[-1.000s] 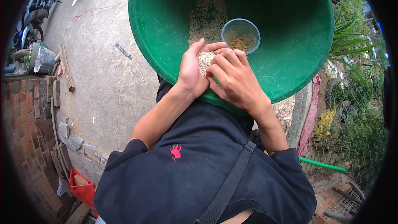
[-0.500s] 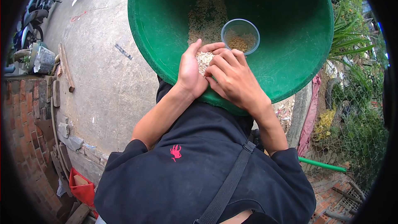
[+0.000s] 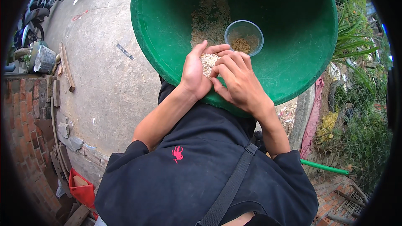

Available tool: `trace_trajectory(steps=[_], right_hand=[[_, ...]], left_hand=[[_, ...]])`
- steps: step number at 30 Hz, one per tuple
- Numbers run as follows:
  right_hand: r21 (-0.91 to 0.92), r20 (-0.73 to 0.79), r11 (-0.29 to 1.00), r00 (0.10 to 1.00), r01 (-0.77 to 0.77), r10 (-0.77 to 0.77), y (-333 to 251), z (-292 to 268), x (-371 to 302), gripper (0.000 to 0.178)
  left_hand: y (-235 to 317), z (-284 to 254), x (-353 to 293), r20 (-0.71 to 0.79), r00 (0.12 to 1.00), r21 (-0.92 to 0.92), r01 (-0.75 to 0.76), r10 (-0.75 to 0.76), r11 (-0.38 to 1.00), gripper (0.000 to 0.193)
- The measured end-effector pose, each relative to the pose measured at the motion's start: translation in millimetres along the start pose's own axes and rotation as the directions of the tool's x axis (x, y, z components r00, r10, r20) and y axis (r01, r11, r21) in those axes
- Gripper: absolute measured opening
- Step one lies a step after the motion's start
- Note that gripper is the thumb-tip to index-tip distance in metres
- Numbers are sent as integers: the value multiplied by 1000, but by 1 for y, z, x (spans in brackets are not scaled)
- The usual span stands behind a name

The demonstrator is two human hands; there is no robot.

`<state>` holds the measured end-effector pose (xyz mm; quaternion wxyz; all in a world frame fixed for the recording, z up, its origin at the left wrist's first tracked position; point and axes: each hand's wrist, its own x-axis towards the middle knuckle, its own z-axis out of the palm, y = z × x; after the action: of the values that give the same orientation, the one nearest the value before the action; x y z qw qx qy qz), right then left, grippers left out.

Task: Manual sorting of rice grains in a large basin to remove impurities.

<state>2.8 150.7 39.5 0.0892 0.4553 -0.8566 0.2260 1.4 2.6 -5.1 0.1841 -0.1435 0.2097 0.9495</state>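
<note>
A heap of pale flaky husks and grain (image 3: 209,61) lies in my cupped left hand (image 3: 193,72), palm up over the near rim of a big green basin (image 3: 293,69). My right hand (image 3: 236,77) is bent over that heap, thumb and index finger nearly together at its edge. Whether a grain sits between those fingertips is too small to make out. Just beyond my hands, inside the basin, stands a clear plastic cup (image 3: 258,42) with brownish grain (image 3: 240,45) at its bottom. More loose grain and husks (image 3: 211,16) are spread over the basin's floor left of the cup.
Concrete ground (image 3: 109,79) stretches to the left, with a wooden plank (image 3: 67,69) and parked motorbikes (image 3: 35,21) beyond. A low brick wall (image 3: 27,121) and a red bag (image 3: 81,190) are at the lower left. Wire fencing with plants (image 3: 360,129) and a green pole (image 3: 324,167) run along the right.
My right thumb and index finger have drawn closer together at the heap's edge. The left hand still cups the husks, and the basin and cup sit almost the same.
</note>
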Motion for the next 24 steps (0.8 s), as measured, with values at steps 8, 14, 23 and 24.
trace_trajectory(steps=[8, 14, 23, 24], right_hand=[[160, -13, 986, 998, -54, 56, -4, -8, -1, 21], [254, -133, 963, 983, -89, 126, 1, -18, 5, 19], [333, -374, 908, 848, -255, 375, 18, -36, 10, 8], [334, -375, 907, 847, -256, 377, 18, -35, 11, 8]], left_hand=[[1, 0, 1, 22, 999, -21, 25, -25, 999, 56], [1, -3, 3, 25, 1000, -41, -5, 6, 999, 55], [7, -1, -2, 116, 993, -44, -7, 12, 999, 47], [7, 0, -2, 116, 993, -43, -5, 10, 999, 47]])
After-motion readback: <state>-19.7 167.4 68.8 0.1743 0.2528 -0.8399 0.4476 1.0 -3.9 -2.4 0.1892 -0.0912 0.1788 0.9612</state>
